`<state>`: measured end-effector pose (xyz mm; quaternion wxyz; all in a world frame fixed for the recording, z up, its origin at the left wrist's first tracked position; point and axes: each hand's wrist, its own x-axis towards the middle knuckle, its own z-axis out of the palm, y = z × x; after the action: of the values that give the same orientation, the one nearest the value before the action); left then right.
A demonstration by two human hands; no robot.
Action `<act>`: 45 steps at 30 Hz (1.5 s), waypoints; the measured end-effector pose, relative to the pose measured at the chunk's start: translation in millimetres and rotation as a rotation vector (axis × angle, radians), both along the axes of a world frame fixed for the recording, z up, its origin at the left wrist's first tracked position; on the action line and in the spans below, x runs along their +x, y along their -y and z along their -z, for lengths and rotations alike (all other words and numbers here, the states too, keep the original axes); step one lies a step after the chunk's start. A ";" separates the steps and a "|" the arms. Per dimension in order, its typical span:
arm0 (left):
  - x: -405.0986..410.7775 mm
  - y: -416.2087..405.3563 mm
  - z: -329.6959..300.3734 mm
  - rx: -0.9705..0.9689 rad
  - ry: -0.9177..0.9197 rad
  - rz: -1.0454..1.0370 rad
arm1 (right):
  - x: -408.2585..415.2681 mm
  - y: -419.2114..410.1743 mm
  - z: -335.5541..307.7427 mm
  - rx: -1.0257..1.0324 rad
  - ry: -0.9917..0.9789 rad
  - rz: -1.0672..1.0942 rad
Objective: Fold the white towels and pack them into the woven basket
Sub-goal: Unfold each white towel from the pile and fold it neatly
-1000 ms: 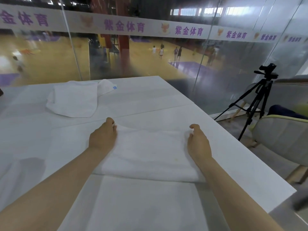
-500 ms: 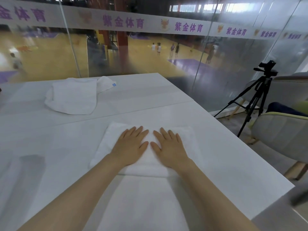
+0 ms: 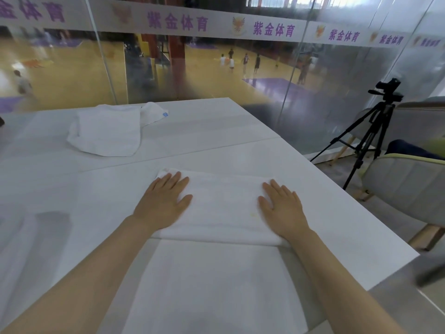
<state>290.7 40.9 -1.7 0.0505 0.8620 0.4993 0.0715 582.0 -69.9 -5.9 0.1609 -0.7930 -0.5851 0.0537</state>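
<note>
Both palms are pressing flat, fingers spread and grasping nothing: left hand [image 3: 161,200] and right hand [image 3: 282,208] are lying on the folded towel [image 3: 224,206] near the table [image 3: 325,206] front edge. Risk: layers are likely slipping askew if the hands are sliding unevenly. Count: two towels; second towel [image 3: 108,132] is lying rumpled, well beyond the folded one. Basket is not showing.

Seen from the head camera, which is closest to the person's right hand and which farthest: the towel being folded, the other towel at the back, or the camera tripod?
1. Folded towel: directly under the right hand.
2. Tripod: off the table, to its right.
3. Loose towel: far left corner of the table.
</note>
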 end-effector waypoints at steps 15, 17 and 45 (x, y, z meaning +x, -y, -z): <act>-23.3 91.5 4.0 0.031 -0.010 0.099 | -56.3 66.3 6.5 -0.040 0.191 -0.304; -31.7 93.0 3.8 0.040 -0.032 0.085 | -45.1 75.9 7.9 -0.042 0.197 -0.281; 146.6 169.8 -1.1 0.182 0.233 0.640 | 56.6 -18.2 -51.0 -0.150 -0.544 0.198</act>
<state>437.3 -128.9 -0.6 0.0500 0.9618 0.1863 0.1941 638.6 -51.7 45.1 0.2573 -0.8123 -0.4349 0.2913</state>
